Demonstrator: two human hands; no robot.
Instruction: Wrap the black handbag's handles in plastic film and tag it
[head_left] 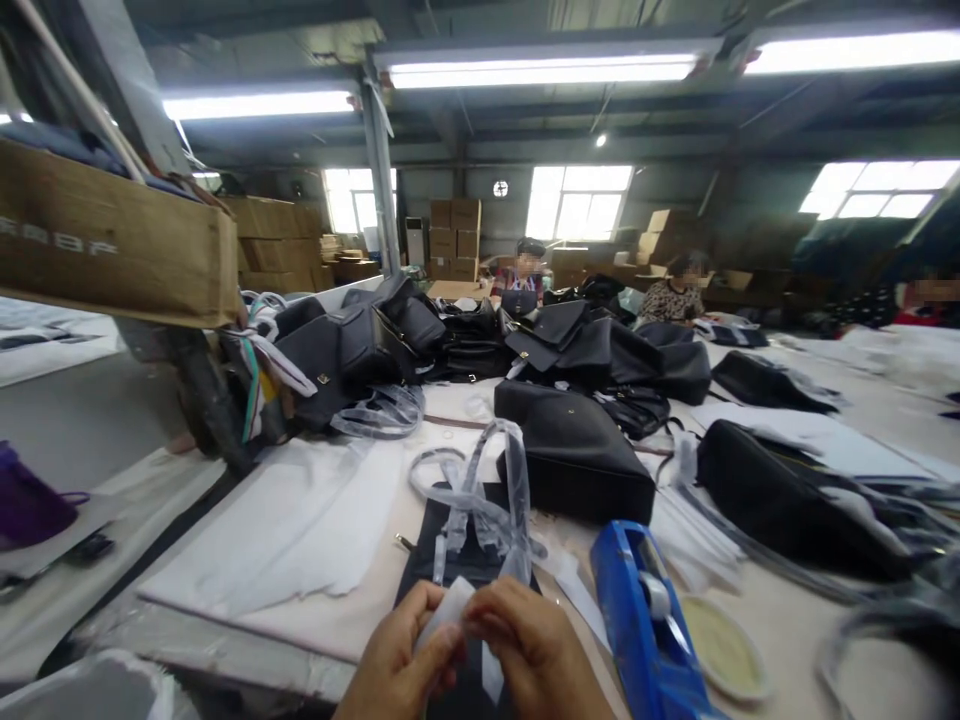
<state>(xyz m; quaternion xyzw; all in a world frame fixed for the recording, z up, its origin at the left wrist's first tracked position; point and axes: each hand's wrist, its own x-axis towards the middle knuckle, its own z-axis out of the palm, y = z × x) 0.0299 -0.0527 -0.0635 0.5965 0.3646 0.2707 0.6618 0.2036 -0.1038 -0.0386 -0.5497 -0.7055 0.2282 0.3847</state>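
Head view: left hand (409, 655) and right hand (529, 632), nearly closed, pinch white wrapping (448, 612) over a black bag (426, 540).

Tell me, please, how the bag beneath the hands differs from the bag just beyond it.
The near bag is partly covered by wrapped straps and the hands, left and right; the far bag shows most of its surface.
The near bag looks flatter, while the far bag stands out full and boxy.
The near bag has a metal pull at its left edge; the far bag shows none there.
Both are black.
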